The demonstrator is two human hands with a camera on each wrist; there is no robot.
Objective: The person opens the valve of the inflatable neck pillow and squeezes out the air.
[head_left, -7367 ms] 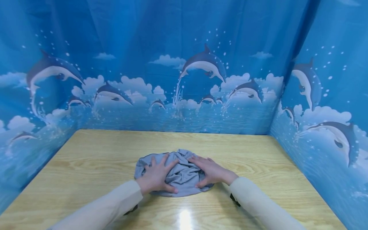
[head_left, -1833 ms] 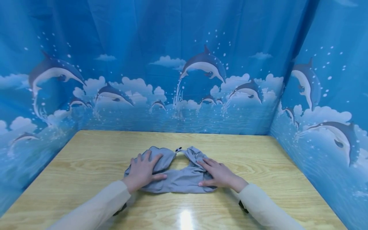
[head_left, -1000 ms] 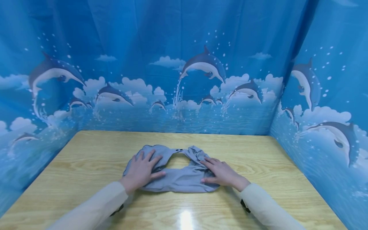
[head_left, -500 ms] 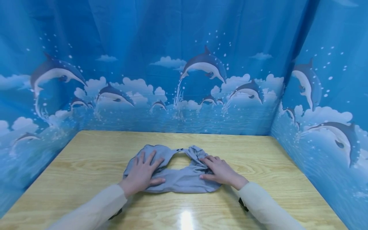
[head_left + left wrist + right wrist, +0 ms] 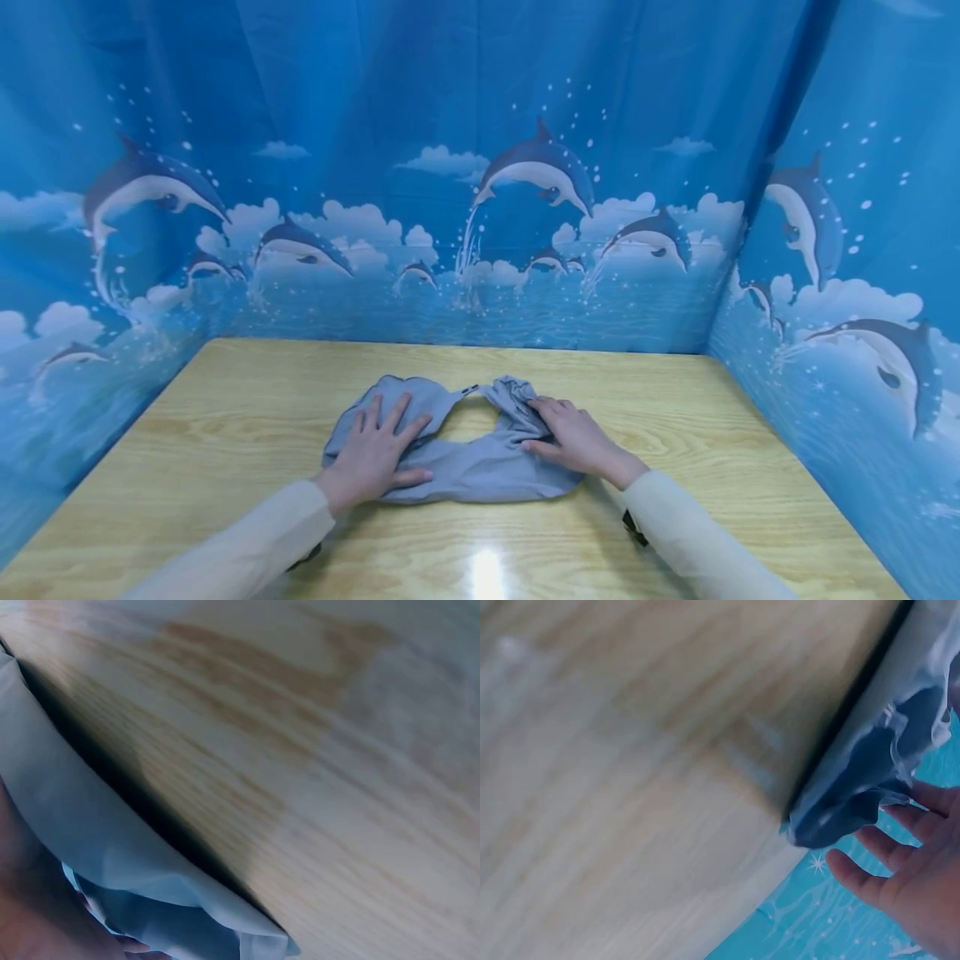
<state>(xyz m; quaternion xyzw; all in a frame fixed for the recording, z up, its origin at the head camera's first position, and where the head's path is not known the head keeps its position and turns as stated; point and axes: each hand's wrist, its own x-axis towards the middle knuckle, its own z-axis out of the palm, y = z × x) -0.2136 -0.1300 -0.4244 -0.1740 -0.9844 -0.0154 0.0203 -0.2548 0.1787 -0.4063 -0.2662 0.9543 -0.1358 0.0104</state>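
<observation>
A grey cloth (image 5: 480,471) lies spread on the wooden table. Its shape is a loose ring around an oval gap, and a narrow band with small dark marks spans the far side. My left hand (image 5: 371,458) rests on the cloth's left part, fingers spread. My right hand (image 5: 573,437) touches the wrinkled right part, its fingers slightly bent over the fabric. In the left wrist view the cloth's near edge (image 5: 112,832) shows beside part of the hand. The right wrist view shows the fingers (image 5: 859,877) extended beside the cloth's rumpled edge (image 5: 855,795).
The wooden table (image 5: 247,400) extends around the cloth on all sides. Blue curtains (image 5: 360,150) printed with dolphins stand behind it and along the left and right. A bright light reflection lies on the near tabletop.
Several seconds ago the cloth was a crumpled heap; it has been spread wider, baring the middle gap. Lately the right hand has shifted slightly farther away over the right part; the left stays nearly still.
</observation>
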